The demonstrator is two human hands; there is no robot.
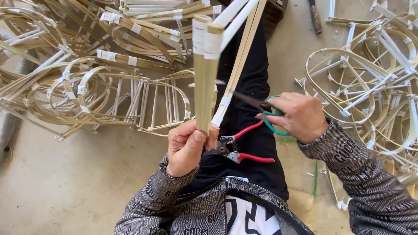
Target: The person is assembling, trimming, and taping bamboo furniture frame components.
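Note:
My left hand grips the lower end of a bundle of flat bamboo strips bound with white tape near the top, held upright over my lap. My right hand holds green-handled scissors, whose dark blades point left toward a taped joint on the bamboo frame. Red-handled pruning shears lie on my dark trousers just right of my left hand.
A pile of curved bamboo frames with white tape joints fills the left and top. Another heap of such frames lies at the right. Bare concrete floor shows at lower left. A dark tool handle lies at top.

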